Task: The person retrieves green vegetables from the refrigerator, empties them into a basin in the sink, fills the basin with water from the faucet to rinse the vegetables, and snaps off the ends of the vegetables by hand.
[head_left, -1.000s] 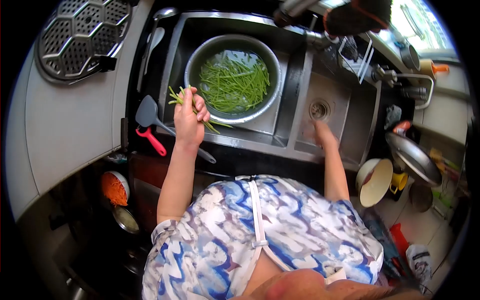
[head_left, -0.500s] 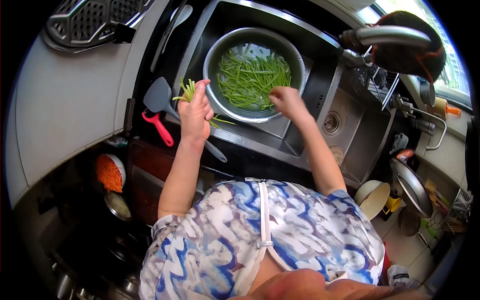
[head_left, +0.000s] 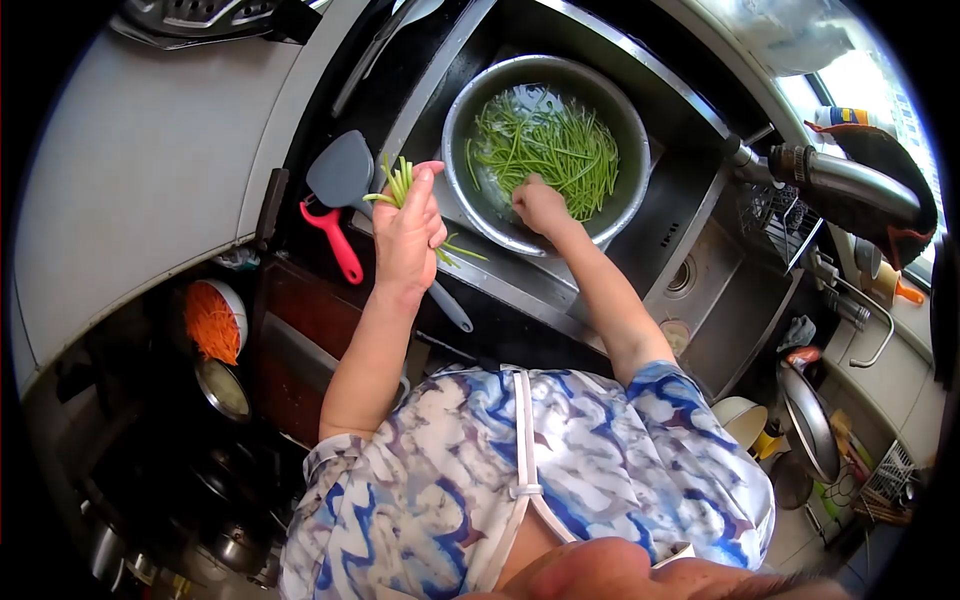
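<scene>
My left hand [head_left: 408,238] is closed round a small bunch of green vegetable stems [head_left: 397,184], beside the left rim of a round metal basin [head_left: 632,140]. Pale stem ends stick out above the fingers, and a few thin ends show below the palm. In the basin, many cut green stems [head_left: 572,150] lie in water. My right hand [head_left: 541,206] reaches over the basin's near rim to the lower edge of these stems. Its fingers are bent together and point down; what they hold, if anything, is hidden.
The basin stands in a steel sink [head_left: 690,80], with a tap [head_left: 850,185] at the right. Left of the sink lie a grey spatula [head_left: 342,170] and a red-handled peeler [head_left: 335,240]. A bowl of shredded carrot [head_left: 213,322] is at lower left.
My right hand has moved left across the basin, from its right side to the near middle. The left hand keeps its bunch. The whole view has shifted slightly.
</scene>
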